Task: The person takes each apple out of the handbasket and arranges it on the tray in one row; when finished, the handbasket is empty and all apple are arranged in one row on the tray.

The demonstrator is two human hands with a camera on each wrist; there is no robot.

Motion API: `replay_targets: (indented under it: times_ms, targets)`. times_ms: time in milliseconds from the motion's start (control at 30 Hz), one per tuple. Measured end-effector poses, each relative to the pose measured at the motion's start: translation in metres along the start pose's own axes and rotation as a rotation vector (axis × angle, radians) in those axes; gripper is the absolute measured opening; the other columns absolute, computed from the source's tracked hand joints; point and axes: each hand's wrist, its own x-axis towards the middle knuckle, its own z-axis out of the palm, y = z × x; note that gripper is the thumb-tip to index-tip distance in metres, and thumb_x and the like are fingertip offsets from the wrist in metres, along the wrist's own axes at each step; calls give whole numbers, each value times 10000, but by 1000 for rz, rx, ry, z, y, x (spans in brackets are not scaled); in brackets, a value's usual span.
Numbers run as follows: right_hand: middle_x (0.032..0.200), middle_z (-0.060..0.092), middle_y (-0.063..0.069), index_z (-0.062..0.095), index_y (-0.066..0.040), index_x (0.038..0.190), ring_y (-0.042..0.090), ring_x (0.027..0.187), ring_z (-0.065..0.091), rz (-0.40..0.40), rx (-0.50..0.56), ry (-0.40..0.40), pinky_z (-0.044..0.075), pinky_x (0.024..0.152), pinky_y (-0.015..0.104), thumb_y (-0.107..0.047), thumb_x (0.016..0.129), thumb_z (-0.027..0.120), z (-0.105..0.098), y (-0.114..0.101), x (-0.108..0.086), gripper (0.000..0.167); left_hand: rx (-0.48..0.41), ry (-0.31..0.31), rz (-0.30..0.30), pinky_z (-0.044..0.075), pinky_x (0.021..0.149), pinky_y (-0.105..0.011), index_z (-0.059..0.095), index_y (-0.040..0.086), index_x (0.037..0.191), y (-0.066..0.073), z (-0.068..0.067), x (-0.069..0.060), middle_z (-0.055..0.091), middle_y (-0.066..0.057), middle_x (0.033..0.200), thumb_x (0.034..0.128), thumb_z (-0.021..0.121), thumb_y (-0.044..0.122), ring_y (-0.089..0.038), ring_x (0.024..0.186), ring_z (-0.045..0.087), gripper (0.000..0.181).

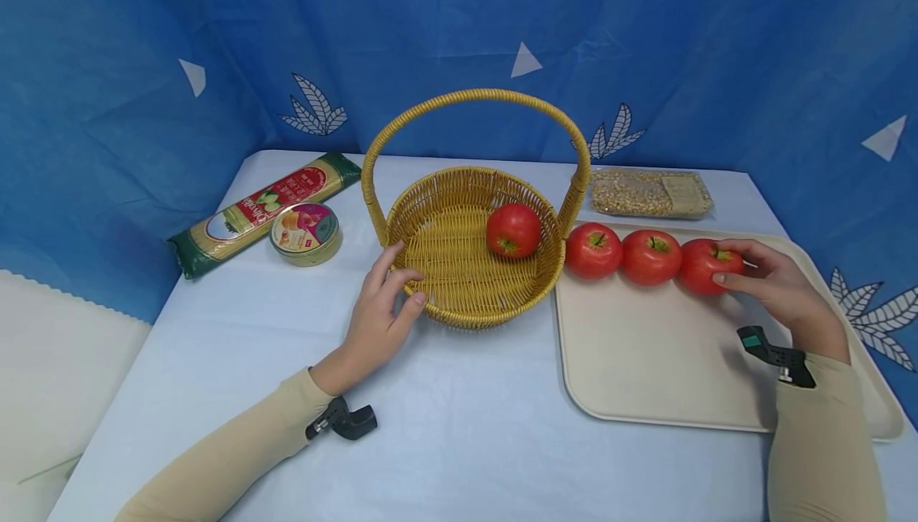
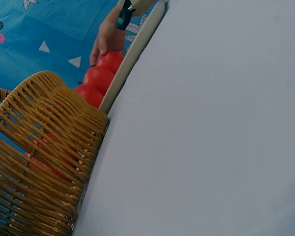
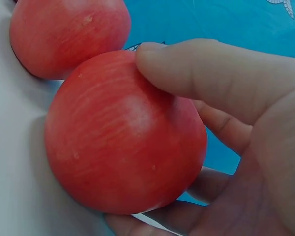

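Beige sleeves [image 1: 229, 446] are seen at the bottom edge of the frame, each fitted with a black wrist device [image 1: 351, 422]. Beyond them, a pale counter [image 1: 495, 434] is occupied at lower right by a cream tray [image 1: 645, 370]. At centre left, the left hand [image 1: 373, 323] is placed at the basket's near-left rim, its fingers relaxed and spread; whether the rim is pressed cannot be told. At right, the end apple [image 1: 696, 267] is grasped by the right hand [image 1: 782, 283], with thumb and fingers set on different sides of it; whether it has been lifted cannot be made out. Two loose apples [image 1: 651, 257] are lined up beside it along the tray's far side, untouched by either hand. At centre, a yellow wicker basket [image 1: 459, 319] is stood upright, and one apple [image 1: 513, 229] is contained in its right half. If the basket is taken as the destination, one apple may be judged done and three left, including the one grasped. Farther back, a round tin [image 1: 304, 231] and a pasta packet [image 1: 261, 211] are laid at upper left, and a grain packet [image 1: 631, 193] at upper right, before a blue cloth [image 1: 430, 36].
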Motion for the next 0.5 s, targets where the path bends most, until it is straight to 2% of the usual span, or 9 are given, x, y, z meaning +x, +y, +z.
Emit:
replay_targets:
  times_ms: [133, 300, 500]
  targets:
    - [1220, 482, -322, 538, -270, 1397, -62, 1070, 445, -15, 1, 45, 476, 771, 37, -21, 980, 629, -1, -1, 0, 494, 1, -5, -5, 293, 1172, -665, 630, 39, 1142, 0, 0, 0, 368, -265, 1590, 1064, 453, 493, -455, 1491, 342, 493]
    - [1266, 474, -318, 494, -242, 1480, -102, 1062, 467, 12, -3, 108, 466, 769, 13, -77, 994, 633, -3, -5, -3, 531, 7, -6, -5, 289, 1176, -665, 627, 42, 1137, 0, 0, 0, 368, -268, 1588, 1065, 454, 487, -457, 1494, 336, 482]
    - [1303, 506, -282, 497, -271, 1489, -138, 1101, 493, 8, 8, 174, 472, 758, 2, -73, 981, 653, -4, -18, -6, 567, 7, 0, 1, 289, 1175, -667, 627, 44, 1136, -1, 1, 0, 372, -272, 1585, 1064, 423, 533, -458, 1493, 337, 534]
